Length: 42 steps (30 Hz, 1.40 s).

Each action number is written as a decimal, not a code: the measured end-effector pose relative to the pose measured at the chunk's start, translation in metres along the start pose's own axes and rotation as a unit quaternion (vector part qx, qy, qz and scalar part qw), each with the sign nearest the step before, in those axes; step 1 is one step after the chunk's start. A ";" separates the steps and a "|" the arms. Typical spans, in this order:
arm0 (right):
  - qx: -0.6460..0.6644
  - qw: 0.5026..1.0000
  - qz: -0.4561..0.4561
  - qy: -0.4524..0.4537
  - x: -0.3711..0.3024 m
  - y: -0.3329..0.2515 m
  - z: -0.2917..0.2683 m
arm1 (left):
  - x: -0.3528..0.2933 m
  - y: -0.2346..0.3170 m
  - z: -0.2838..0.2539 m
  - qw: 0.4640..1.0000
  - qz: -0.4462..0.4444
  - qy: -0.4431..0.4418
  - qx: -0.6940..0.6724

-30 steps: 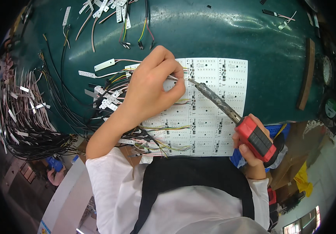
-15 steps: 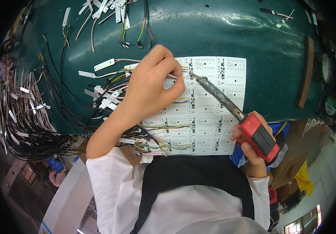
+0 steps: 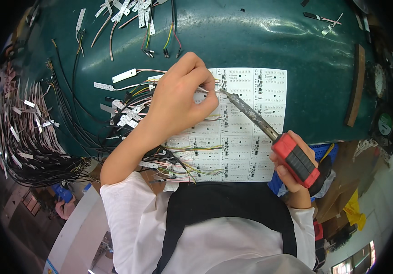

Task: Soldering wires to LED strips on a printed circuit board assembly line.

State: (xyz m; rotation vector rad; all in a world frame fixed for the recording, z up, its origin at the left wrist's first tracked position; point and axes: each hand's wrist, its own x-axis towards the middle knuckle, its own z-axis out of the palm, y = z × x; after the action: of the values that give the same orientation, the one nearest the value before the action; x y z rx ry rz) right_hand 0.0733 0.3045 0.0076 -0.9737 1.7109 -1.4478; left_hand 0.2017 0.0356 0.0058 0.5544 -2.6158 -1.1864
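Observation:
A white panel of circuit boards [image 3: 269, 123] lies on the table in front of me, with small black parts in columns. My left hand [image 3: 182, 93] is over its upper left part, thumb and fingertips pinched on a thin pale wire [image 3: 202, 89]. My right hand [image 3: 292, 176] is wrapped round the red and black handle of a soldering iron [image 3: 295, 160]. The iron's shaft slants up and left, and its tip is at the column of parts just right of my left fingertips. Several coloured wires [image 3: 205, 148] run onto the lower boards from the left.
Black cables and small white strips [image 3: 128, 114] crowd the panel's left side. A large bundle of wires [image 3: 32, 132] hangs over the table's left edge. More strips with leads [image 3: 141, 13] lie at the far side. A brown bar [image 3: 355, 86] lies at the right, near a fan [image 3: 385, 123].
The soldering iron's handle has shifted slightly left, and its tip has moved a little down and left. My left hand keeps its pinch in nearly the same place.

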 end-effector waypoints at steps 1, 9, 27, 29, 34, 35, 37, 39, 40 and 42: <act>0.001 1.000 -0.002 -0.004 0.000 0.000 0.000 | 0.001 0.001 0.000 1.000 -0.007 -0.002 -0.004; 0.141 0.983 0.037 0.112 -0.018 0.001 -0.005 | 0.004 0.008 -0.002 0.999 -0.031 -0.016 0.002; 0.187 0.979 0.081 0.021 0.004 -0.010 -0.009 | 0.003 0.014 0.002 0.998 -0.053 -0.016 0.043; 0.172 0.982 0.073 0.009 0.007 -0.008 -0.007 | 0.001 0.013 0.003 0.998 -0.043 -0.003 0.043; 0.137 0.987 0.082 0.004 0.009 -0.011 0.001 | -0.001 0.010 0.004 0.999 -0.024 0.012 0.044; 0.128 0.989 0.070 0.004 0.010 -0.011 0.002 | -0.002 0.009 0.004 0.999 -0.027 0.014 0.043; 0.118 0.991 0.059 0.001 0.010 -0.011 0.002 | -0.002 0.008 0.005 0.999 -0.019 0.019 0.041; 0.098 0.993 0.065 -0.001 0.009 -0.012 0.002 | -0.002 0.007 0.005 0.999 -0.021 0.020 0.041; 0.097 0.993 0.065 -0.002 0.009 -0.012 0.001 | -0.002 0.007 0.004 0.999 -0.021 0.019 0.042; 0.101 0.993 0.063 0.002 0.007 -0.010 0.001 | -0.001 0.008 0.003 0.999 -0.026 0.015 0.042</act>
State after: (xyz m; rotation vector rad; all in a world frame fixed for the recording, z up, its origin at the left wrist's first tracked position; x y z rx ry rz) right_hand 0.0714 0.2968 0.0167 -0.7424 1.5644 -1.5060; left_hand 0.1994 0.0434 0.0100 0.6557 -2.6501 -1.0787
